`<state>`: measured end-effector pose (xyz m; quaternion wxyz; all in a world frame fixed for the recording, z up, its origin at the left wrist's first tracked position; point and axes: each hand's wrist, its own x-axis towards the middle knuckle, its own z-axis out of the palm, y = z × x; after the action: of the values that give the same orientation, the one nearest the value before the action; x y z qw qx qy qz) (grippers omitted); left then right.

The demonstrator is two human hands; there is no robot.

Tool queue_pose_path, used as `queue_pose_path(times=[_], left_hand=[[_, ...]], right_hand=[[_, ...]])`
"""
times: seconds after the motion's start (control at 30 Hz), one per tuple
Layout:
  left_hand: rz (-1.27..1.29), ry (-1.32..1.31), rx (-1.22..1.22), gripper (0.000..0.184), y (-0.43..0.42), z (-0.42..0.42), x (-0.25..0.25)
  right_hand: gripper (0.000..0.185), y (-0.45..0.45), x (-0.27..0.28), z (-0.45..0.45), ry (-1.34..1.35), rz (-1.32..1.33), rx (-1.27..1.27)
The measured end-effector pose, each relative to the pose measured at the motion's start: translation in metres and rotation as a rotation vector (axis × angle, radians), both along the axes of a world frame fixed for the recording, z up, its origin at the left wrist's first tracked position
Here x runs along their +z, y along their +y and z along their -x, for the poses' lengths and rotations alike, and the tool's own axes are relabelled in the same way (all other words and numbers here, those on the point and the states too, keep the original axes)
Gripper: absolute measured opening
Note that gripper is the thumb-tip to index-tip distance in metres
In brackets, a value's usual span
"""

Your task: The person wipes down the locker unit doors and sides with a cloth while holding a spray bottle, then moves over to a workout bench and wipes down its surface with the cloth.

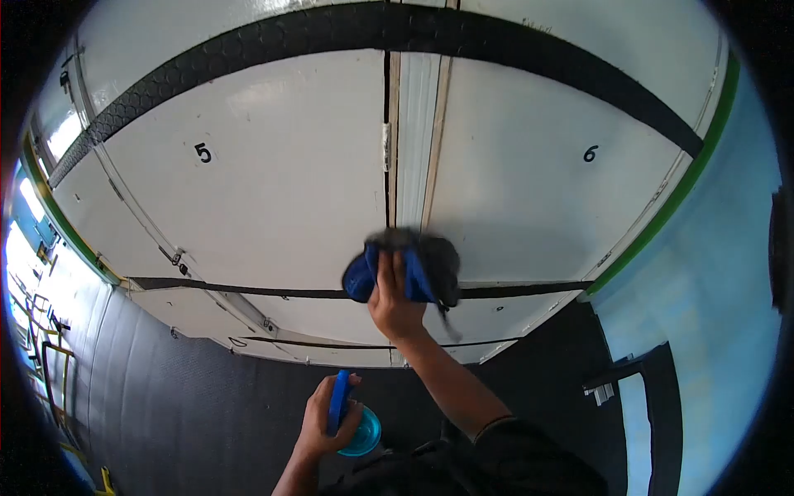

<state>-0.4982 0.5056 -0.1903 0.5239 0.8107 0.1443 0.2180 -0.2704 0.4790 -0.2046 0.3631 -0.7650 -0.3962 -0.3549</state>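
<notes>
My right hand [397,306] presses a dark blue and black cloth [442,264] against the white locker doors, its fingers spread over the blue part. The cloth lies across the seam between the door marked 5 [273,165] and the door marked 6 [529,165], and its edges are slightly blurred. Lower down, close to my body, my left hand [321,420] grips a spray bottle [364,434] with a blue trigger head and a turquoise body. Part of the bottle is hidden behind the hand.
A black textured strip [331,31] runs above the doors, and a thin dark line runs below them. Padlocks hang on latches [176,258] at the left. Dark flooring [190,388] lies below. A light blue wall [703,248] with a black-framed opening [662,397] stands right.
</notes>
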Motion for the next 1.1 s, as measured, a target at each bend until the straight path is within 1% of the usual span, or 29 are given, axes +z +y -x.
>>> queue_pose_path(times=[0.07,0.1,0.13,0.17,0.23,0.27,0.33,0.37,0.4,0.43,0.47,0.5,0.53,0.57,0.6,0.63,0.67,0.7,0.73,0.8,0.83,0.9,0.93,0.97,1.0,1.07,1.1], left_hand=[[0.045,0.067,0.017,0.039,0.0,0.001,0.0],[0.086,0.124,0.033,0.038,0.0,0.001,0.0],[0.084,0.142,0.019,0.038,0.001,0.0,-0.003],[0.084,0.158,0.031,0.039,0.003,0.0,-0.006],[0.077,0.181,0.014,0.039,0.002,-0.004,-0.008],[0.09,0.152,0.025,0.039,-0.001,-0.007,-0.008],[0.098,0.131,0.013,0.039,-0.001,-0.01,-0.012],[0.087,0.197,0.001,0.039,0.0,-0.011,-0.017],[0.076,0.261,-0.009,0.04,0.0,-0.013,-0.021],[0.073,0.264,-0.027,0.04,-0.001,-0.016,-0.023],[0.002,0.245,-0.133,0.04,-0.004,-0.021,-0.025],[-0.067,0.224,-0.234,0.039,-0.008,-0.026,-0.027],[-0.063,0.227,-0.238,0.039,-0.013,-0.034,-0.028],[-0.078,0.247,-0.343,0.041,-0.02,-0.043,-0.027],[-0.092,0.272,-0.444,0.043,-0.028,-0.049,-0.026],[-0.089,0.291,-0.438,0.043,-0.035,-0.055,-0.026],[-0.024,0.328,-0.456,0.045,-0.042,-0.062,-0.027],[0.042,0.362,-0.476,0.047,-0.045,-0.065,-0.03],[0.046,0.371,-0.478,0.047,-0.045,-0.065,-0.035],[0.196,0.315,-0.471,0.047,-0.05,-0.064,-0.048],[0.205,0.323,-0.477,0.047,-0.051,-0.062,-0.056],[0.054,0.263,-0.44,0.046,-0.046,-0.057,-0.069],[0.051,0.268,-0.459,0.046,-0.045,-0.053,-0.074],[0.078,0.354,-0.386,0.046,-0.043,-0.048,-0.078],[0.104,0.44,-0.313,0.046,-0.04,-0.044,-0.082],[0.07,0.398,-0.324,0.046,-0.034,-0.042,-0.089],[0.05,0.349,-0.301,0.047,-0.034,-0.043,-0.093]], right_hand=[[0.053,-0.003,-0.059,0.003,0.058,0.025,-0.021],[0.049,-0.003,-0.088,0.002,0.114,-0.009,0.094],[0.045,-0.008,-0.102,0.007,0.171,-0.044,0.205],[0.045,-0.015,-0.116,0.014,0.188,-0.047,0.187],[0.035,-0.027,-0.124,0.023,0.092,0.143,0.292],[0.035,-0.032,-0.126,0.019,0.1,0.136,0.265],[0.046,-0.047,-0.124,0.009,0.144,-0.001,0.342],[0.037,-0.055,-0.14,0.003,0.166,0.058,0.249],[0.034,-0.066,-0.162,-0.011,0.165,0.06,0.159],[0.031,-0.082,-0.159,-0.023,0.161,0.064,0.068],[0.033,-0.106,-0.155,-0.039,0.204,-0.018,-0.028],[0.04,-0.133,-0.163,-0.06,0.262,-0.001,-0.18],[0.053,-0.154,-0.196,-0.087,0.264,-0.035,-0.322],[0.057,-0.177,-0.194,-0.11,0.324,-0.148,-0.421],[0.061,-0.203,-0.173,-0.131,0.393,-0.309,-0.51],[0.064,-0.219,-0.162,-0.149,0.45,-0.463,-0.57],[0.068,-0.23,-0.155,-0.164,0.478,-0.606,-0.615],[0.066,-0.237,-0.163,-0.177,0.466,-0.764,-0.644],[0.066,-0.228,-0.152,-0.172,0.474,-0.759,-0.65],[0.063,-0.202,-0.135,-0.154,0.716,-1.194,-0.306],[0.061,-0.188,-0.189,-0.157,0.402,-0.768,-0.439],[0.056,-0.131,-0.215,-0.11,-0.009,-0.24,-0.527],[0.053,-0.098,-0.209,-0.072,0.212,-0.306,-0.353],[0.049,-0.064,-0.201,-0.033,0.434,-0.389,-0.213],[0.046,-0.061,-0.191,-0.01,0.462,-0.118,0.043],[0.06,-0.042,-0.216,0.004,0.121,-0.022,0.015],[0.06,-0.048,-0.213,-0.001,0.122,-0.019,0.001]])
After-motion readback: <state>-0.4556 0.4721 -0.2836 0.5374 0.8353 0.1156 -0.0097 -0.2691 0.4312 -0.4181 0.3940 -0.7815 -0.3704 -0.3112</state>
